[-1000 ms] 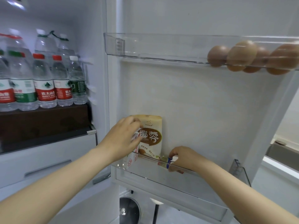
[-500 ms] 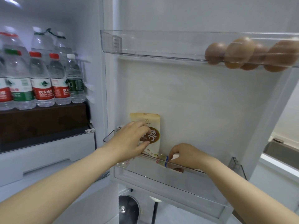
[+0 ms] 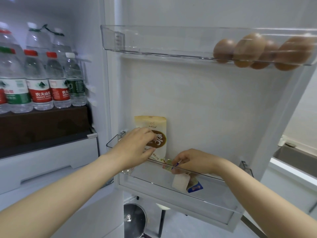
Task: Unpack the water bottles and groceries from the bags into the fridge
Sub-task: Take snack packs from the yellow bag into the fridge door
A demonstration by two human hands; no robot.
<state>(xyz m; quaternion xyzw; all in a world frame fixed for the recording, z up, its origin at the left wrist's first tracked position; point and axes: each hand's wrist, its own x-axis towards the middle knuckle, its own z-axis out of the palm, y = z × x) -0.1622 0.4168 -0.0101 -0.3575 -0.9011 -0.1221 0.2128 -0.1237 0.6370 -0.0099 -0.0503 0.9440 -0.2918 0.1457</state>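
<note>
- left hand (image 3: 135, 148) grips beige pouch (image 3: 157, 124) from the front, thumb low
- pouch upright in lower door bin (image 3: 214, 194), left end
- right hand (image 3: 195, 162) pinches small white-blue packet (image 3: 181, 183), which hangs below it inside the same bin

Lower left of the beige pouch with brown oval label (image 3: 155, 123) covered by the left hand (image 3: 135, 146), white blue-cornered packet (image 3: 181, 183) blurred behind the clear plastic door shelf (image 3: 151, 177) under the right hand (image 3: 193, 160), brown eggs (image 3: 248, 48) cut by the right edge, clear water bottles (image 3: 15, 79) by the left
</note>
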